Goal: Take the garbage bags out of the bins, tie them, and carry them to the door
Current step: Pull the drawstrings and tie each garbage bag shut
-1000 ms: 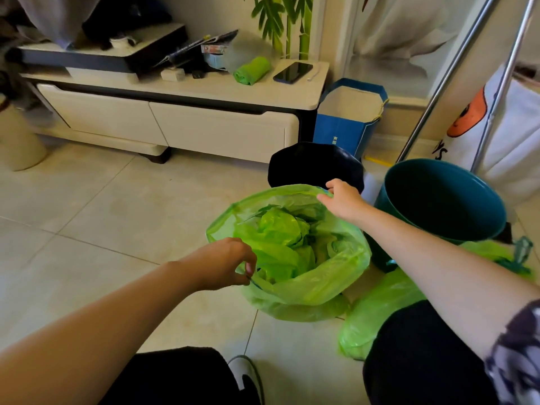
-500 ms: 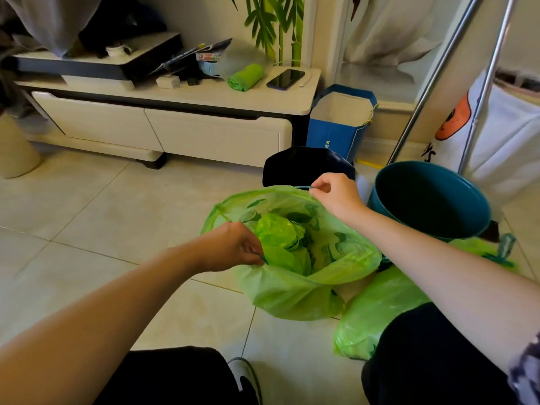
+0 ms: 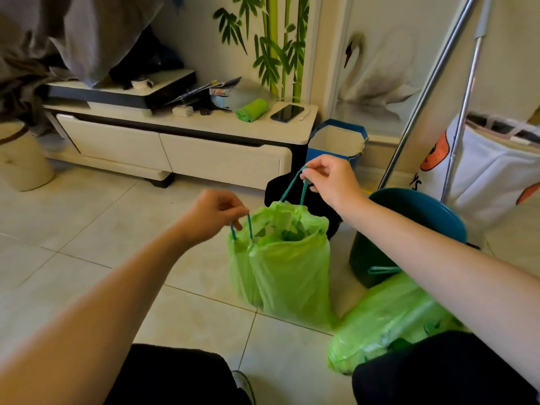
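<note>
green bag (image 3: 287, 267), teal drawstrings (image 3: 292, 185), teal bin (image 3: 409, 229)

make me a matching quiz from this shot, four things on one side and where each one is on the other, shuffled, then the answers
Things:
1. phone
2. right hand
3. teal bin
4. second green bag

Places:
A. lying on the floor by the person's right leg
B. on the white cabinet top
C. pinching a teal drawstring loop of the upright green bag
D. standing right of the upright green bag

Pairs: 1-B, 2-C, 3-D, 4-A
</note>
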Demonstrator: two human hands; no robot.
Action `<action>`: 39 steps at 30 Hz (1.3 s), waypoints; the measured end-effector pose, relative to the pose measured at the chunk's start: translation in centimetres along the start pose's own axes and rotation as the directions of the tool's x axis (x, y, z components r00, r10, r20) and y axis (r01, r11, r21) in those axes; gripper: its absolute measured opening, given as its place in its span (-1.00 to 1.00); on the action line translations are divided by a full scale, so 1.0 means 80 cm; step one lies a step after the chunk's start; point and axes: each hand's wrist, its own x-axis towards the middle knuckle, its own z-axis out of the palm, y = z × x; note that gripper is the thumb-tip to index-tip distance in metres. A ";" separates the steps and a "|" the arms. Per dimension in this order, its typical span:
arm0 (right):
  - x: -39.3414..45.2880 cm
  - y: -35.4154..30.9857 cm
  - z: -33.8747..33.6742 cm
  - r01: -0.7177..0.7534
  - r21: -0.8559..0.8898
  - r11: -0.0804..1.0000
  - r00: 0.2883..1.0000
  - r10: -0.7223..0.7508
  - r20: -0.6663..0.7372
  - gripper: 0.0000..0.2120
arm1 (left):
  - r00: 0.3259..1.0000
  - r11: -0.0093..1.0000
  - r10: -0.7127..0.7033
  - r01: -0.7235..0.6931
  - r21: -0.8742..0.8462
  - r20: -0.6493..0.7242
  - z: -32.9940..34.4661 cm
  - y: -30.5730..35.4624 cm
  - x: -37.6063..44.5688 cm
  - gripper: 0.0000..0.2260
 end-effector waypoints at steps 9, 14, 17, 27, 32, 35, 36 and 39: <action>0.016 -0.086 -0.023 0.058 0.198 0.979 0.997 -0.046 -0.064 -0.84 | 0.918 0.902 -0.011 -0.163 -0.401 -0.396 -0.003 0.066 0.008 -0.90; 0.008 -0.095 -0.036 0.081 0.142 0.987 0.996 -0.074 -0.053 -0.84 | 0.896 0.905 0.085 -0.253 -0.343 -0.436 0.010 0.091 0.008 -0.91; 0.002 -0.096 -0.047 0.103 0.138 0.985 0.991 -0.089 -0.098 -0.86 | 0.870 0.872 0.137 -0.333 -0.360 -0.474 0.008 0.099 0.011 -0.93; -0.021 -0.090 -0.049 0.010 0.218 0.976 0.991 -0.039 0.128 -0.90 | 0.915 0.923 0.328 -0.364 -0.126 -0.237 0.044 0.121 0.009 -0.94; -0.032 -0.070 -0.052 0.008 0.175 0.985 0.986 -0.037 0.163 -0.90 | 0.906 0.921 0.385 -0.388 0.015 -0.178 0.051 0.126 0.013 -0.93; -0.037 -0.067 -0.052 -0.015 0.183 0.983 0.984 -0.019 0.179 -0.89 | 0.890 0.908 0.416 -0.416 0.039 -0.187 0.052 0.128 0.019 -0.91; -0.038 -0.067 -0.053 -0.015 0.170 0.985 0.983 -0.016 0.181 -0.90 | 0.887 0.906 0.421 -0.421 0.044 -0.190 0.054 0.128 0.020 -0.92; -0.043 -0.067 -0.054 -0.074 0.195 0.978 0.980 0.035 0.197 -0.90 | 0.873 0.900 0.432 -0.432 0.052 -0.228 0.058 0.126 0.021 -0.94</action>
